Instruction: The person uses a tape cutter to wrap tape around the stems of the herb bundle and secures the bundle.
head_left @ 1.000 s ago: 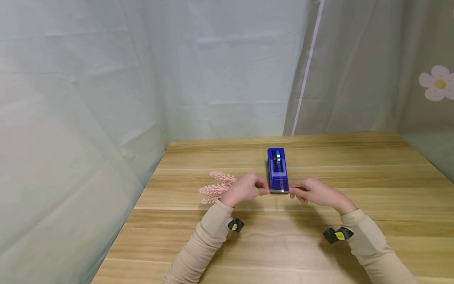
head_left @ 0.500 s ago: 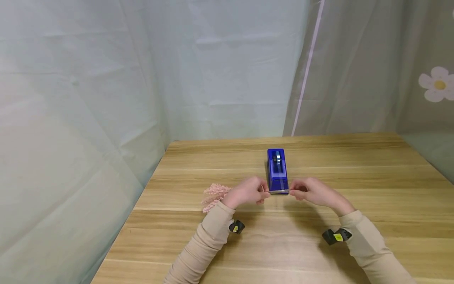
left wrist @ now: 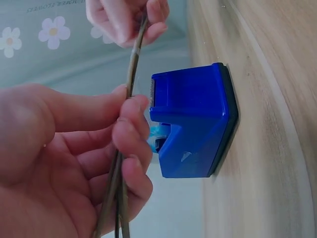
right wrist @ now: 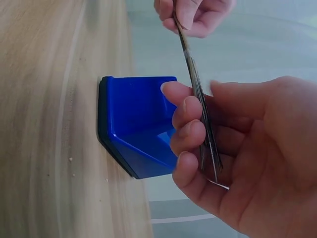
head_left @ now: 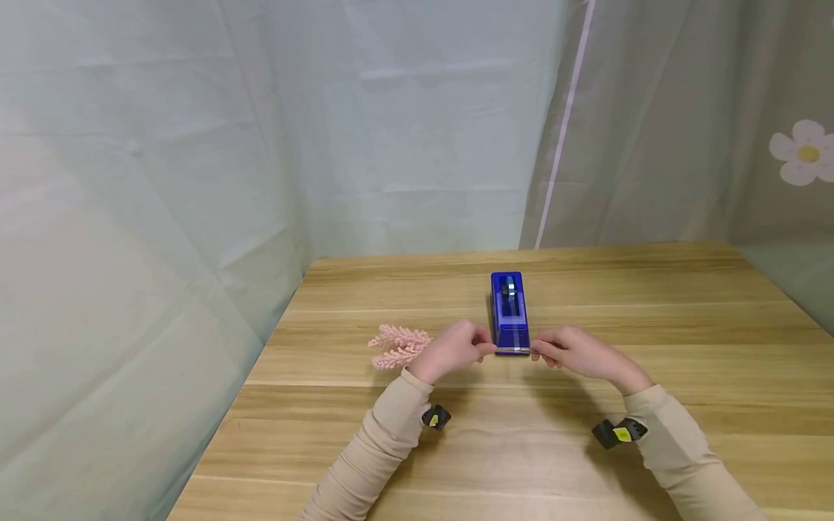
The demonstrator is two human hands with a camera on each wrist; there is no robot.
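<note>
Both hands hold a thin bundle of flower stems (head_left: 512, 351) stretched between them, level with the near end of a blue tape dispenser (head_left: 508, 307). My left hand (head_left: 456, 349) pinches the stems (left wrist: 130, 89) between thumb and curled fingers; the pink flower sprig (head_left: 399, 346) sticks out to its left. My right hand (head_left: 570, 351) grips the other end of the stems (right wrist: 198, 94) with curled fingers. In the wrist views the stems run just in front of the dispenser (left wrist: 193, 119) (right wrist: 136, 124), near its toothed cutter.
The wooden table (head_left: 586, 463) stands in a corner of pale fabric curtains; its left edge runs close to the left arm. Small black and yellow wrist devices (head_left: 435, 417) (head_left: 619, 433) sit on both beige sleeves.
The pink sprig dipped behind the left hand half a second ago and has come back up to the left. Both hands stay at the dispenser's near end, shifting only slightly.
</note>
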